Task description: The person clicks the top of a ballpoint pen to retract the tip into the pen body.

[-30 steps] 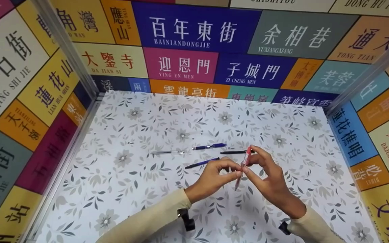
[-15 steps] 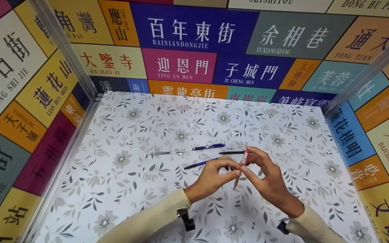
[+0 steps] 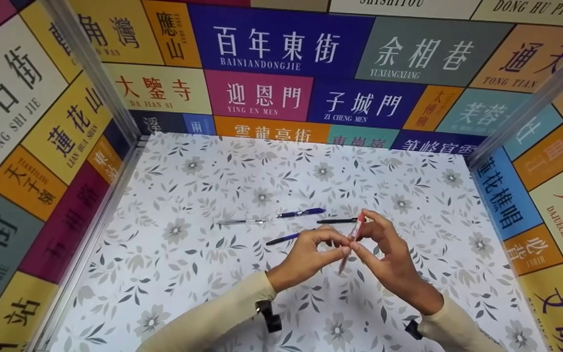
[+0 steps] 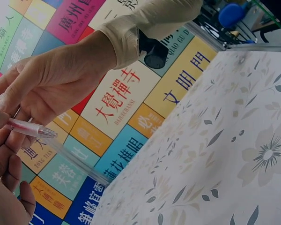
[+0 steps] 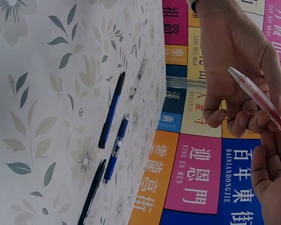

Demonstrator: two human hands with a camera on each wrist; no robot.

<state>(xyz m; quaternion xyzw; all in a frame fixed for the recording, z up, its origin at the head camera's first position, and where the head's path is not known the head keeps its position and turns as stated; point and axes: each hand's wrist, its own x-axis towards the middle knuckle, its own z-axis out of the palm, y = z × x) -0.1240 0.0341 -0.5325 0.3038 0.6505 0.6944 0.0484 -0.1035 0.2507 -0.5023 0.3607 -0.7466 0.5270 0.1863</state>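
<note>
Grip: left hand [image 3: 311, 254] and right hand [image 3: 384, 252] both pinch the slim red translucent plastic pen [image 3: 352, 239], held tilted above the floral-patterned table [image 3: 174, 274]; four other pens lie just beyond.

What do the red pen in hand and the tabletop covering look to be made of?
Red pen: likely clear, glossy plastic; the barrel is see-through with a red tint and a clear tip. Both the left hand and the right hand pinch it.
Tabletop covering: seems a smooth printed sheet, paper or vinyl, matte with a grey floral pattern; which one cannot be told.
</note>
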